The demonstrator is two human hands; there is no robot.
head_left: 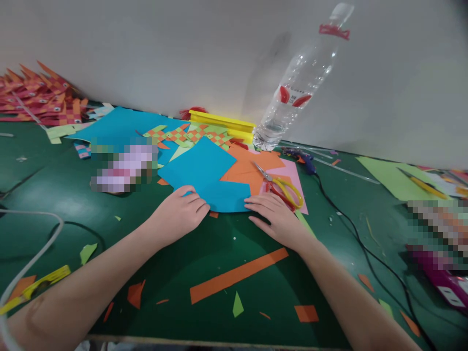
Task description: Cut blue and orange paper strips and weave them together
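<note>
A sheet of blue paper (pixel 228 195) with an angular outline lies in front of me over other paper. My left hand (pixel 183 209) has its fingers curled at the paper's lower left edge, gripping it. My right hand (pixel 276 217) rests at its right edge, fingers stretched out on it and thumb apart below. Just behind the right hand are scissors (pixel 288 192) with yellow and red handles, lying on orange paper (pixel 239 165) and pink paper (pixel 292 170). Nearer to me is a long orange paper strip (pixel 239 275).
A water bottle (pixel 296 83) leans at the wall beside a yellow folded strip (pixel 223 124). Woven paper fish (pixel 40 97) are piled far left. A glue gun (pixel 302 158) trails a black cord rightward. A yellow cutter (pixel 36 287) lies by my left forearm; paper scraps dot the green table.
</note>
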